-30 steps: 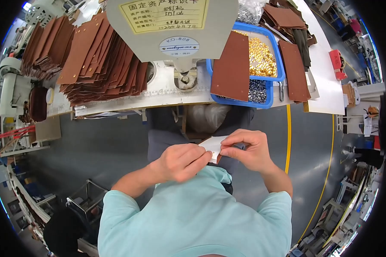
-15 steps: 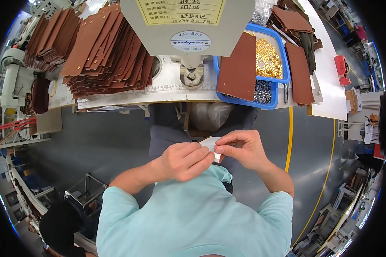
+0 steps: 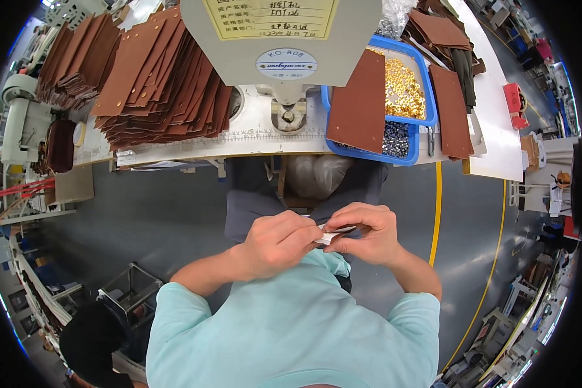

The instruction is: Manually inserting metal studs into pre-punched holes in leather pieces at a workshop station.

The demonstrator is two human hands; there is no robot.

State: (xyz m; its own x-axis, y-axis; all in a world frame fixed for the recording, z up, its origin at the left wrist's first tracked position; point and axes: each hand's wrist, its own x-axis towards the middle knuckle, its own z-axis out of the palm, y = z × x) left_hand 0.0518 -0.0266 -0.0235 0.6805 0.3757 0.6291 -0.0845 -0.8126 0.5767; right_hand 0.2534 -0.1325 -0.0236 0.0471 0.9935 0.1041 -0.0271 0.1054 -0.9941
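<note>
Both hands, left hand (image 3: 279,240) and right hand (image 3: 367,231), pinch one small white piece (image 3: 333,233) together.

Leather-goods factory floor. Grey press machine (image 3: 284,39) on white workbench (image 3: 252,139), stacked brown leather panels (image 3: 155,77), blue tray (image 3: 394,97) of gold rivets (image 3: 404,81), painted yellow floor line (image 3: 437,207), more workstations along edges.

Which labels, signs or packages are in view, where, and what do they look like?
Yellow label: rectangular, handwritten, on the grey machine head at top centre.
Oval badge: white with blue print, just below the yellow label.
Small white packet: pinched between left hand and right hand, above the lap.
</note>
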